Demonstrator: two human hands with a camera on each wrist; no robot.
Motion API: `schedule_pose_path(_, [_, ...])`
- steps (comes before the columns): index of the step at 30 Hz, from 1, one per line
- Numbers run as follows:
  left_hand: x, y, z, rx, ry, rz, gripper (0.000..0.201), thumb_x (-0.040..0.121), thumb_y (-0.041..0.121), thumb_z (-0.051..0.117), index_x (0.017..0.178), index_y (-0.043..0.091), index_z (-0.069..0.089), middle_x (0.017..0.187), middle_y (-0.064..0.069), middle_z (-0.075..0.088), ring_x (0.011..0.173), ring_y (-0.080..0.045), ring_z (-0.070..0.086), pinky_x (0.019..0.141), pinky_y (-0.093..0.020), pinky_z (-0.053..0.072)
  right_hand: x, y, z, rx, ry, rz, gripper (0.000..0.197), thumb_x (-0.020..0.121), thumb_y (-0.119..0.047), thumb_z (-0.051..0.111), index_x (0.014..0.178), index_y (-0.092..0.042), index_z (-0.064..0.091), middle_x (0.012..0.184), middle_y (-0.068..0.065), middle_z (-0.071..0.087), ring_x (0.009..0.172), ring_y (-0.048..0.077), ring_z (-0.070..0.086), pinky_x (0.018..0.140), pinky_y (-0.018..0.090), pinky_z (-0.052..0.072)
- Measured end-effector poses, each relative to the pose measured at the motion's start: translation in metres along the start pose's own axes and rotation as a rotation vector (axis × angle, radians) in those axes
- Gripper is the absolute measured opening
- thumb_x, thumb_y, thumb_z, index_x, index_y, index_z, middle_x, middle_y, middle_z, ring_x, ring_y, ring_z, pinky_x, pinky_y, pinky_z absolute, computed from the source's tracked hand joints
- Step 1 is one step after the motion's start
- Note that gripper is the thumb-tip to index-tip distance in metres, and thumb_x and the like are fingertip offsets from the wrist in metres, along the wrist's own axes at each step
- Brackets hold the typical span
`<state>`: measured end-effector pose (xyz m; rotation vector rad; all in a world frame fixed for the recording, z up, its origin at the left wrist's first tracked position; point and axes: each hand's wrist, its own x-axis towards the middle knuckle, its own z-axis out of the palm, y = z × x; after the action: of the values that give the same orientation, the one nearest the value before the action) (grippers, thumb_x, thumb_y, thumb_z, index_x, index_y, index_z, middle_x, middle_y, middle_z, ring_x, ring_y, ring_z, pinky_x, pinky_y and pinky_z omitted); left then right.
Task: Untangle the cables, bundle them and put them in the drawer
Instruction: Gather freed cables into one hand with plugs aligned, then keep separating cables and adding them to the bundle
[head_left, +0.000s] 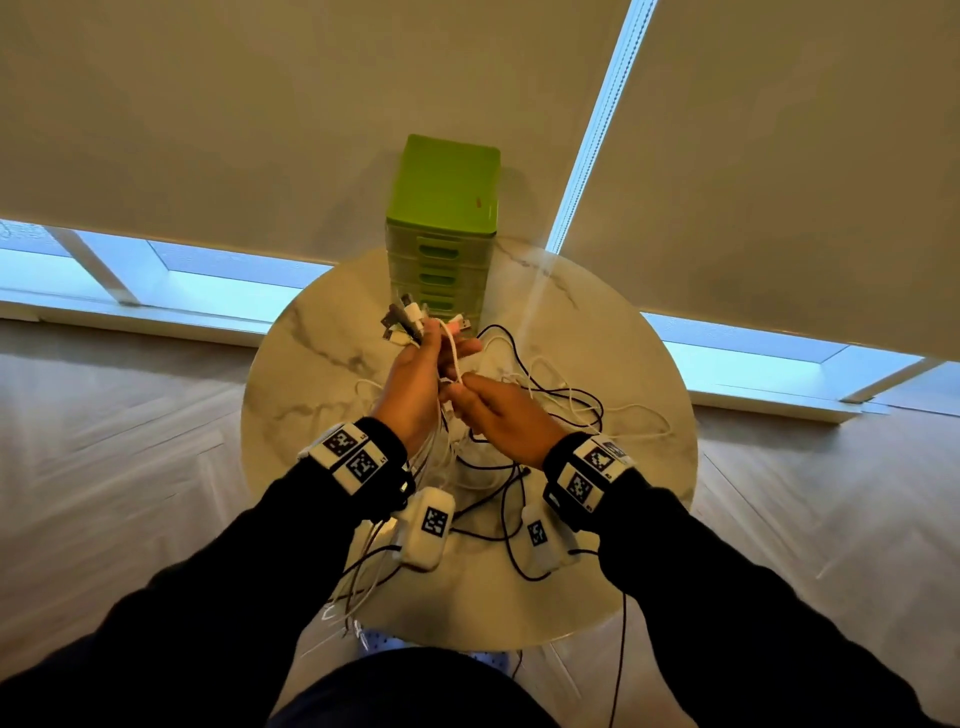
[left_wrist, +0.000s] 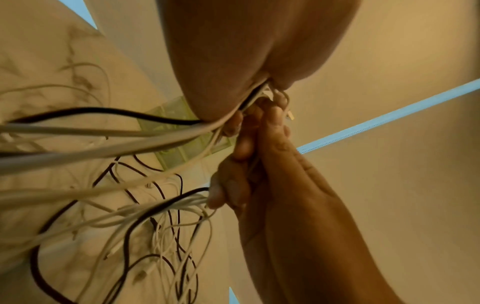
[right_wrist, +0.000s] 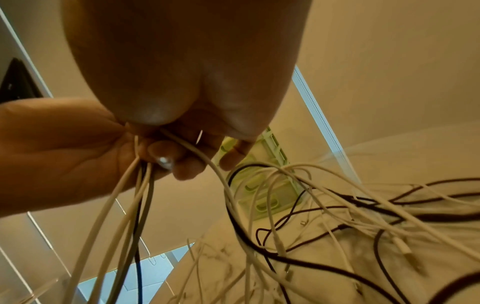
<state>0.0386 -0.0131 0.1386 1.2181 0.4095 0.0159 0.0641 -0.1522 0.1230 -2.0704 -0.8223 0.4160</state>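
My left hand (head_left: 423, 364) grips a bunch of white and black cables just below their USB plugs (head_left: 408, 322), which stick up above the fist. Touching it on the right, my right hand (head_left: 467, 395) pinches one white cable (head_left: 453, 358) that loops up into the left fist. The rest of the cable tangle (head_left: 550, 400) lies on the round marble table (head_left: 311, 364) under and right of both hands. In the left wrist view the cables (left_wrist: 155, 133) leave my left palm (left_wrist: 233, 51). In the right wrist view the white cable (right_wrist: 207, 162) runs from my right palm (right_wrist: 182, 61).
A green drawer unit (head_left: 441, 223) stands at the table's far edge, its drawers shut. Several cable ends (head_left: 358, 597) hang over the near edge, and a black one (head_left: 621, 649) drops at the front right. Roller blinds and a low window lie behind the table.
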Motion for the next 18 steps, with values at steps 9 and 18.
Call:
schedule_pose_path(9, [-0.003, -0.010, -0.011, -0.027, 0.167, 0.085, 0.005, 0.093, 0.010, 0.065, 0.095, 0.006, 0.062, 0.063, -0.003, 0.036, 0.049, -0.010, 0.028, 0.048, -0.024, 0.024, 0.009, 0.016, -0.011, 0.148, 0.454, 0.142, 0.035, 0.107, -0.039, 0.037, 0.082, -0.020, 0.051, 0.064, -0.010, 0.052, 0.057, 0.011, 0.050, 0.063, 0.044, 0.050])
schedule_pose_path(18, [-0.001, -0.007, -0.016, -0.162, 0.186, -0.016, 0.060, 0.101, 0.059, 0.046, 0.060, 0.016, 0.054, 0.071, -0.012, 0.066, 0.044, -0.012, 0.036, 0.041, -0.023, 0.029, 0.006, 0.004, 0.002, -0.047, 0.217, 0.049, 0.029, 0.107, -0.039, 0.038, 0.091, -0.020, 0.055, 0.067, -0.010, 0.054, 0.062, 0.011, 0.053, 0.065, 0.036, 0.046])
